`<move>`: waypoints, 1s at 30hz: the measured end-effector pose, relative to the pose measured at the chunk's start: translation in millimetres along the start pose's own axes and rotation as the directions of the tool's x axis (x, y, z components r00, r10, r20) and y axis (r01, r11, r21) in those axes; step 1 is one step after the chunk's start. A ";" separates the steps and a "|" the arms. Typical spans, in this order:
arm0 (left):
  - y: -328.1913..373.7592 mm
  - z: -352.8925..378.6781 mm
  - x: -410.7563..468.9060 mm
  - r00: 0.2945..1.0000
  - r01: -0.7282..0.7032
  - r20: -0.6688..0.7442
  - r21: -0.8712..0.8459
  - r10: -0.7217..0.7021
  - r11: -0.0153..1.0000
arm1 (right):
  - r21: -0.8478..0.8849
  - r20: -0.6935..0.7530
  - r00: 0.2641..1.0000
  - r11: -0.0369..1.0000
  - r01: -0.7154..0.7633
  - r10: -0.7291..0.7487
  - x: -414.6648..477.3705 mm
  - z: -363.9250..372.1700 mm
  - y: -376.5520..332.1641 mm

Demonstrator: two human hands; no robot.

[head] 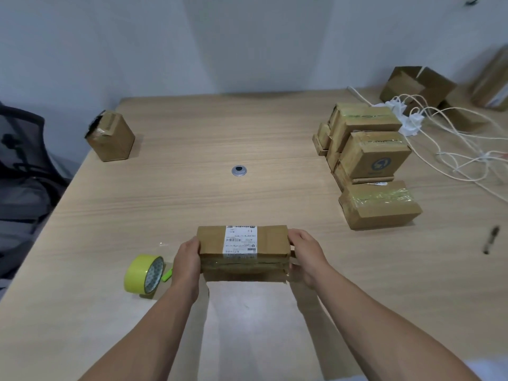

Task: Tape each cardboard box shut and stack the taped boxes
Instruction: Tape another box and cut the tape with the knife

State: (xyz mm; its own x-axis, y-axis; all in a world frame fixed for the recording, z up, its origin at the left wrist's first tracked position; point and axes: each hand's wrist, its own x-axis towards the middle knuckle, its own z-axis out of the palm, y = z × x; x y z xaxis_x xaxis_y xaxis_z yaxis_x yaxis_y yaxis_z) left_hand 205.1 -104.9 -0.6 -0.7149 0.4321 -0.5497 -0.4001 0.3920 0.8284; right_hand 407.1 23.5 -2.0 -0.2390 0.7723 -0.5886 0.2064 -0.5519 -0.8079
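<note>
A pale wooden table has a round metal grommet at its middle, tangled white cables running from a white power strip far right, what looks like a dark pen near them, and a black mesh chair standing at its left.

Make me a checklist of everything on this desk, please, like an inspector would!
Surface: wooden table, round metal grommet mid-table.
Job's things: labelled box held near front edge; yellow tape roll on edge to its left; taped boxes piled right; small box far left.
Clutter: pen right; green item beside tape roll; open boxes back right.
Grippers: left hand and right hand grip labelled box's ends.
Cables: white cables tangled right.
Surroundings: black chair left; pale wall behind.
</note>
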 end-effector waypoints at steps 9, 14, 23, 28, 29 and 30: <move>1.9 3.8 9.8 0.998 -0.051 0.035 -0.028 0.052 0.998 | 0.065 -0.141 0.989 0.996 0.061 -0.051 4.7 12.8 -0.6; 9.3 20.2 13.4 0.995 -0.089 0.044 -0.026 0.090 0.996 | 0.085 -0.171 0.979 0.988 0.127 -0.111 5.4 5.9 -21.3; 23.2 85.3 -4.8 0.982 -0.161 0.102 -0.008 0.161 0.987 | 0.058 -0.268 0.942 0.973 0.224 -0.201 10.5 -45.2 -53.2; 24.6 131.8 -21.9 0.978 -0.193 0.080 0.011 0.191 0.981 | 0.082 -0.298 0.933 0.968 0.238 -0.204 21.3 -86.3 -63.9; 25.6 141.4 -26.7 0.979 -0.192 0.073 0.010 0.190 0.981 | 0.092 -0.295 0.935 0.968 0.233 -0.197 22.9 -94.3 -66.3; 26.3 148.2 -29.8 0.979 -0.191 0.068 0.008 0.190 0.982 | 0.094 -0.288 0.938 0.969 0.228 -0.193 24.1 -99.7 -68.1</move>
State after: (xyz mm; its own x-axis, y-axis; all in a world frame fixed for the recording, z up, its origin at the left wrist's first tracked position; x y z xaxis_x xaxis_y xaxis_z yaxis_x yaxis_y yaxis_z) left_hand 300.9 13.0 21.6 -0.7371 0.5532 -0.3882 -0.2512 0.3089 0.9173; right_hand 481.9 111.1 41.6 0.0090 0.9214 -0.3885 0.0564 -0.3883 -0.9198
